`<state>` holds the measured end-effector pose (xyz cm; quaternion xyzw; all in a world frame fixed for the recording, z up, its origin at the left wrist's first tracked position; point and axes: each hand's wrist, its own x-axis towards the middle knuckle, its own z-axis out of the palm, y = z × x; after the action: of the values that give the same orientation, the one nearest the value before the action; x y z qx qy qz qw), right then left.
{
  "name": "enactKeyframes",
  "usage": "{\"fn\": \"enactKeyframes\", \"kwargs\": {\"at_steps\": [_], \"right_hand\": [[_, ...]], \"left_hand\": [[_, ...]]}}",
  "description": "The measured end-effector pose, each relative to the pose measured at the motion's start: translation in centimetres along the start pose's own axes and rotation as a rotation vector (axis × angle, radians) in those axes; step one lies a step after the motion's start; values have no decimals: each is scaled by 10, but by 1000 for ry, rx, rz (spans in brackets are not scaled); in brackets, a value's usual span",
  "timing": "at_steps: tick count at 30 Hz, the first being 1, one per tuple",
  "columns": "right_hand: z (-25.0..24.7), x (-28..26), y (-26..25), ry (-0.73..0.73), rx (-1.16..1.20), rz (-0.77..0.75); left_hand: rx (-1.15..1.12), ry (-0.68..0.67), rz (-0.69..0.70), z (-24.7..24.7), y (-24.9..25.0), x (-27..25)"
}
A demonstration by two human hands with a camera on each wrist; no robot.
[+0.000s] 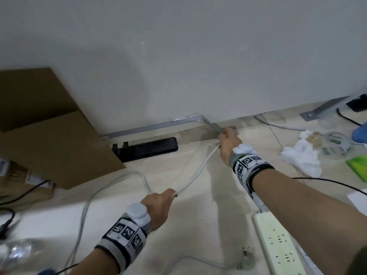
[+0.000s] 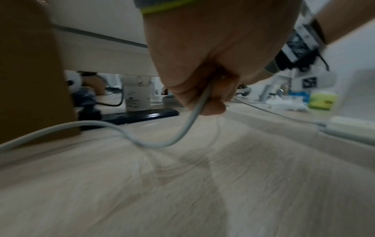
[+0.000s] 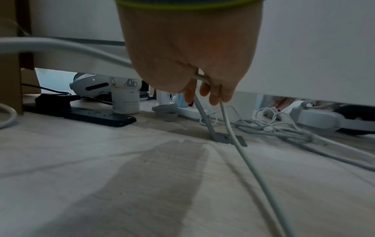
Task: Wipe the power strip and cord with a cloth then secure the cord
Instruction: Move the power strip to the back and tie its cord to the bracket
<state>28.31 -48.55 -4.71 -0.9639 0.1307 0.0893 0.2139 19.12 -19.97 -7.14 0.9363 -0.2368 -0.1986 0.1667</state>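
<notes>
A white cord (image 1: 198,171) runs taut between my two hands above the pale wood floor. My left hand (image 1: 166,196) grips it in a fist near the middle of the floor; the left wrist view shows the cord (image 2: 182,128) dropping from the curled fingers (image 2: 211,104) and looping away to the left. My right hand (image 1: 226,136) holds the cord close to the wall, its fingers (image 3: 205,91) curled round the cord (image 3: 243,152). The white power strip (image 1: 278,241) lies at the lower right, with the plug (image 1: 246,259) beside it. A crumpled white cloth (image 1: 299,157) lies to the right, untouched.
A metal bracket foot (image 3: 225,138) is screwed to the floor right under my right hand. A black power strip (image 1: 147,148) lies along the wall beside a leaning cardboard sheet (image 1: 49,126). More tangled white cables (image 3: 284,128) lie beyond the panel. A green packet (image 1: 357,163) sits far right.
</notes>
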Motion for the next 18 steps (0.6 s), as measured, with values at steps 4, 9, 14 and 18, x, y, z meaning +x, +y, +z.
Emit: {"fn": "enactKeyframes", "kwargs": {"at_steps": [4,9,14,18], "right_hand": [[24,-9,-4,-28,-6,13],[49,-41,-6,-148,67,77],[66,-60,-14,-282,218,110],[68,-67,-28,-437,168,139]], "left_hand": [[134,42,-159,10,19,26],[-101,-195,-237,31,44,50],[-363,-349,-476,39,51,59],[-288,-194,-408,36,65,60]]}}
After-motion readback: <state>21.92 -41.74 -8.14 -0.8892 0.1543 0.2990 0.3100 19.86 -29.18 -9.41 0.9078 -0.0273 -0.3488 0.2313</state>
